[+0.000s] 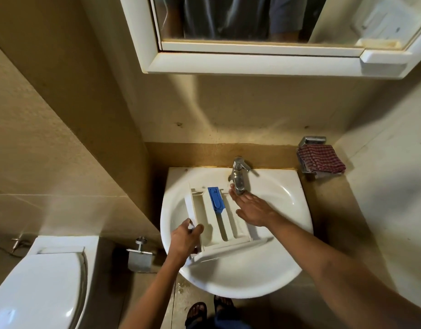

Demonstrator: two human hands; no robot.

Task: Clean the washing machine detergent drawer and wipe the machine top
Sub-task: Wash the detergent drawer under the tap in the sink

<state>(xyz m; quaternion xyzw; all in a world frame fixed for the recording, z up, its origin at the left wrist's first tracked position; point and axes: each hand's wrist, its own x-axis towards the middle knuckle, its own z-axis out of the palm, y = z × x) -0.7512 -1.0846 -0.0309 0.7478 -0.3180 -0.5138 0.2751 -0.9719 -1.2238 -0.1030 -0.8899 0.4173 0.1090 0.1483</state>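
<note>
Lying across the white washbasin [287, 193], just below the chrome faucet [239, 175]: the white detergent drawer [219, 222], with its blue insert [215, 198] in the middle compartment. Gripping the drawer's near left corner, left of the faucet: the left hand [184, 238], fingers [197, 230] clenched on the wall. Reaching under the faucet spout: the right hand [254, 210], fingers [234, 194] released and stretched flat over the drawer's far right end. Resting right of the faucet, on a chrome holder: a folded red checked cloth [319, 160].
</note>
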